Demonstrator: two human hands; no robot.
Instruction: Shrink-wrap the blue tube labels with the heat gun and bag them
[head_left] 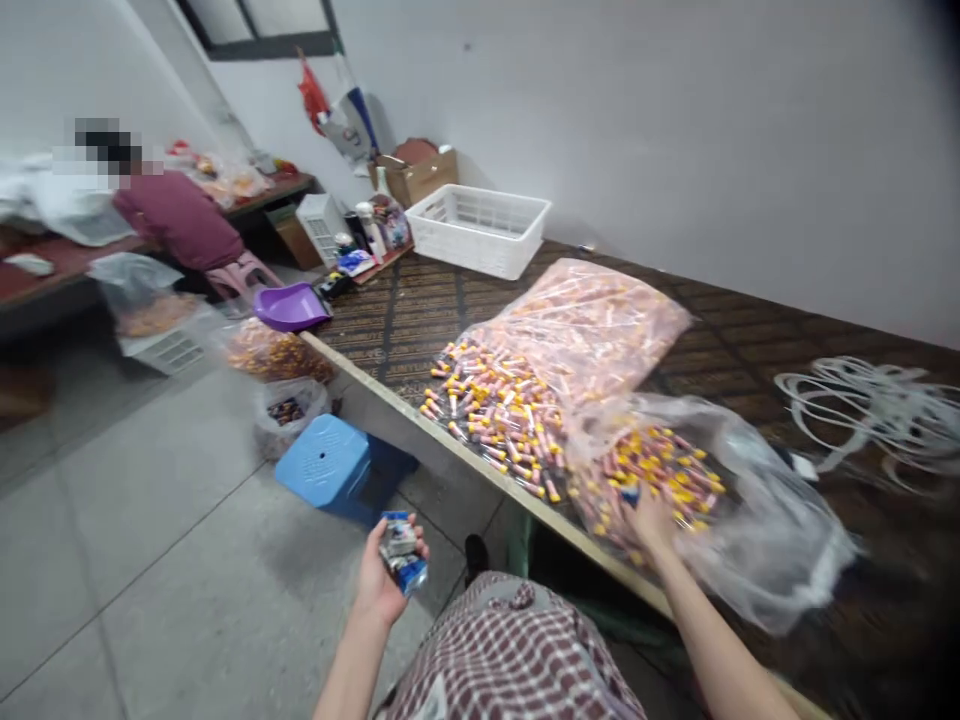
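Observation:
My left hand (379, 580) is out over the floor, fingers curled round several small blue-and-white packets (401, 540). Over the worktable, my right hand (651, 522) reaches into the mouth of a clear plastic bag (765, 500). A small dark blue piece (629, 495) shows at its fingertips, blurred, its kind unclear. Around that hand lie many small pink tubes with yellow caps (675, 470). More such pink tubes (502, 410) spill loose from a second clear bag (600, 310), which lies flat and full behind.
A white crate (480, 232) stands at the table's (397, 330) back, near a purple dustpan (291, 306). White cord (870, 400) lies coiled at right. A blue stool (322, 460) and filled bags (289, 415) stand on the floor. A person (180, 220) sits at another table.

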